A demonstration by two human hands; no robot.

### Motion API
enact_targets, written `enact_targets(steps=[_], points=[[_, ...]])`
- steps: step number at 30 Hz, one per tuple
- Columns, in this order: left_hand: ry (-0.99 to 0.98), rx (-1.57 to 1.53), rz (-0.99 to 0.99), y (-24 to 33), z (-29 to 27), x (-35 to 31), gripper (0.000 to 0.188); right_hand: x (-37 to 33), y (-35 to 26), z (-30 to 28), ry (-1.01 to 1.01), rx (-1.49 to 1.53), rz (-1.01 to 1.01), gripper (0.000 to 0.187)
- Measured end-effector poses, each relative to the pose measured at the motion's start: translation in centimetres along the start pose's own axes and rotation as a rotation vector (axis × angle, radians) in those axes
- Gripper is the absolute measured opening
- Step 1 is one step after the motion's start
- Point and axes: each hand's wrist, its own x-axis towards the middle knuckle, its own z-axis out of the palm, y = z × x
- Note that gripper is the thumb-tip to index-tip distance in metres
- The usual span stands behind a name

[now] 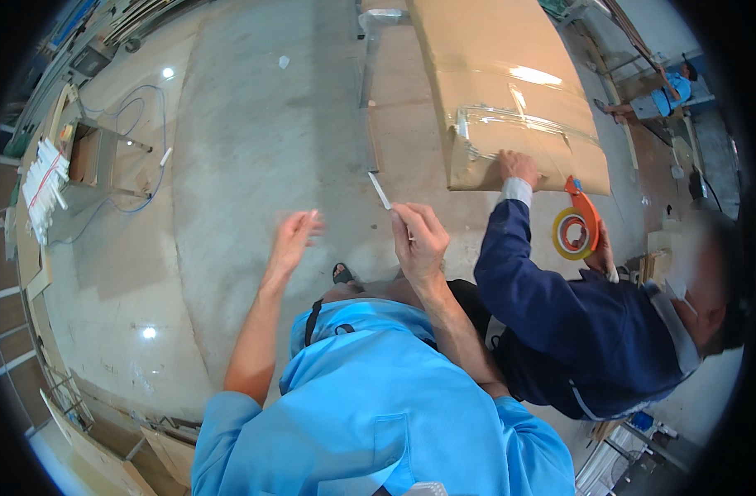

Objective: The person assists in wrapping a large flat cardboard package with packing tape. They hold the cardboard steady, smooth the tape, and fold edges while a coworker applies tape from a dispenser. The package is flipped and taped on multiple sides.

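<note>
My right hand [421, 240] is closed in a pinch on one end of a thin white strip [380, 190]; the strip points up and to the left, and its exact kind is not clear. To the left, my left hand [294, 241] is raised in the air, its fingers loosely apart and a little blurred, with nothing visible in it. A large brown carton [510, 83] wrapped in clear tape lies ahead on the right. Another person's hand [519, 168] presses on its near end. That person's other hand grips an orange tape dispenser [589, 217] with a yellowish roll.
The co-worker's dark blue sleeve [552, 289] is close on my right. At the left stands a small stool [105, 161] beside a bundle of white tubes [45, 183], with a blue cable [157, 124] on the floor. Another person [672, 89] is farther off at the right.
</note>
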Motion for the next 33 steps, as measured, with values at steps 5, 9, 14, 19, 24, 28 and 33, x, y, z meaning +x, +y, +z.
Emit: enact_targets(steps=[5,9,14,19,24,28,33], points=[[-0.261,-0.739,0.000,5.7,4.3,-2.1,0.039,0.5,-0.2,0.9,-0.223,-0.055,-0.286,0.025],[-0.095,-0.541,0.140,5.4,4.2,-1.2,0.031,-0.2,-0.3,0.3,-0.384,-0.004,-0.185,0.033],[-0.107,-0.293,0.212,5.1,4.2,-0.4,0.025,0.7,-0.6,-2.0,-0.278,0.045,0.000,0.045],[-0.294,0.320,0.281,7.1,4.7,0.4,0.022,3.4,0.8,-1.7,-0.284,0.110,0.169,0.046],[-0.333,0.323,0.372,7.7,6.4,0.8,0.026,3.1,2.1,-1.4,-0.498,0.244,0.373,0.017],[-0.139,-0.016,0.275,6.5,6.9,0.1,0.026,1.0,1.1,-1.4,-0.286,0.272,0.386,0.009],[-0.232,0.072,0.228,4.1,4.8,0.3,0.013,0.1,0.6,-1.3,-0.213,0.334,0.421,0.008]])
